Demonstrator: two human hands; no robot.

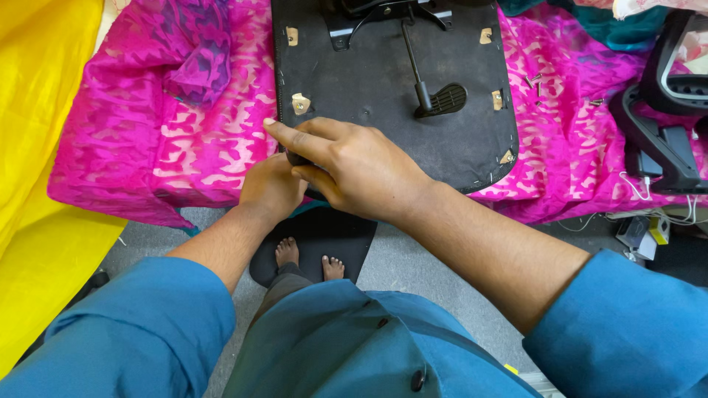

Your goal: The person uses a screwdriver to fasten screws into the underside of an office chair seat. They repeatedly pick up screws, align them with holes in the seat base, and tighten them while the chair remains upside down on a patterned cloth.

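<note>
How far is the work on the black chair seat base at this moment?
Done: the black seat base lies underside up on pink cloth, lever fitted. In hand: the right hand and left hand grip its near-left edge. Left: loose screws and the armrest parts lie unattached.
</note>
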